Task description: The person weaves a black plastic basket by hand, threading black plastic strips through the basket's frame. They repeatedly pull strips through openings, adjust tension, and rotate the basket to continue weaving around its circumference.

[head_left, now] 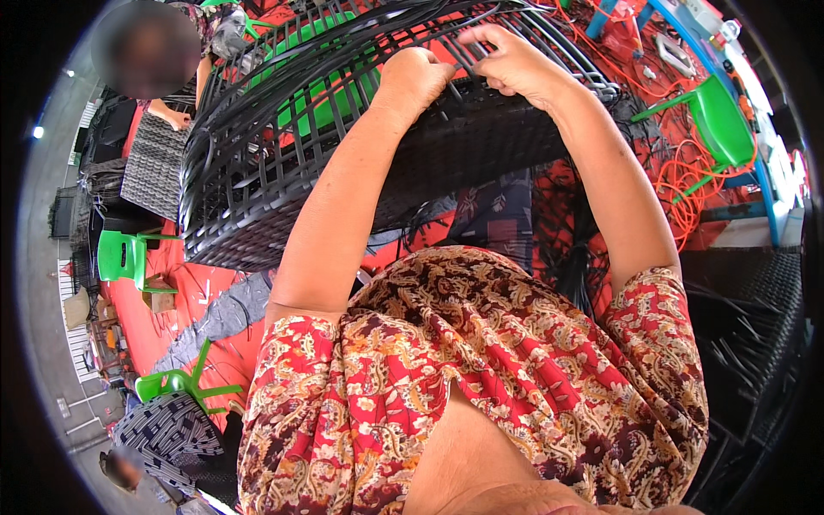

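A large black woven wicker frame (481,142), made of flat plastic strips, stands in front of me with one side finished in dense weave. Across its open top run spaced black strips (318,81). My left hand (415,77) is closed at the frame's near upper edge, thumb and fingers pinched on a black plastic strip mostly hidden by them. Just to the right, my right hand (517,67) is over the same edge, its index finger stretched out and apart from the thumb, the other fingers curled. Nothing shows clearly in its grasp.
Loose black strips (584,249) hang at the frame's right. Green chairs (721,124) stand at right and left (123,256). Orange cord (687,184) lies tangled on the red floor covering (184,300). Another person's hand (178,120) touches a grey woven panel (153,167) at far left.
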`<state>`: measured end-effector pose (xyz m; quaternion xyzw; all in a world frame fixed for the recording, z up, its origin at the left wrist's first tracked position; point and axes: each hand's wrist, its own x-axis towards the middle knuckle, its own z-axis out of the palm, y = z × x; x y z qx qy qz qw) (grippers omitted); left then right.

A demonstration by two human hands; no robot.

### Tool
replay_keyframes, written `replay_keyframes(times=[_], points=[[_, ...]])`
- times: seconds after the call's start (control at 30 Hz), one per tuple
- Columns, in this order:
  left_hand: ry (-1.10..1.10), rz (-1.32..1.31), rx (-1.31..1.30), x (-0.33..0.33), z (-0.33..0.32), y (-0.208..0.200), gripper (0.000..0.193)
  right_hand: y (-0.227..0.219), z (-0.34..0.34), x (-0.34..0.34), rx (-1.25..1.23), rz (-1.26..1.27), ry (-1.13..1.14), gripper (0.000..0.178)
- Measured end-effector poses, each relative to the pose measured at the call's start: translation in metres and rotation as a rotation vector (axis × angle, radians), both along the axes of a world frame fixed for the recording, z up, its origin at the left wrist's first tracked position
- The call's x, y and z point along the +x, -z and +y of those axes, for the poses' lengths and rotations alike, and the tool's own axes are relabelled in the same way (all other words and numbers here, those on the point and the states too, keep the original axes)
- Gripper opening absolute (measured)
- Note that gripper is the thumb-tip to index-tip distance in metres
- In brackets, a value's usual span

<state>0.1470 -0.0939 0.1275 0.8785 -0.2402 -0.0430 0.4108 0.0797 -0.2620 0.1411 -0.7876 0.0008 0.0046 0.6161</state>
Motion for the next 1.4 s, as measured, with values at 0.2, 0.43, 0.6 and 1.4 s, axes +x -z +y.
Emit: replay_keyframes(times=[0.2,0.43,0.6,1.4], points=[[0.16,-0.087,0.183,0.003,-0.008,0.001,0.023,0.005,-0.008,-0.003,0.241,-0.007,-0.054,0.05],[0.175,-0.083,0.073,-0.005,-0.005,-0.004,0.017,-0.012,0.0,-0.001,-0.586,-0.179,-0.069,0.048],[0.262,-0.163,0.014,-0.016,-0.015,-0.026,0.021,-0.03,-0.029,-0.009,-0.343,-0.08,-0.054,0.04],[0.268,-0.062,0.061,0.001,-0.034,0.0,0.018,-0.012,-0.028,-0.008,-0.27,0.017,-0.053,0.05]])
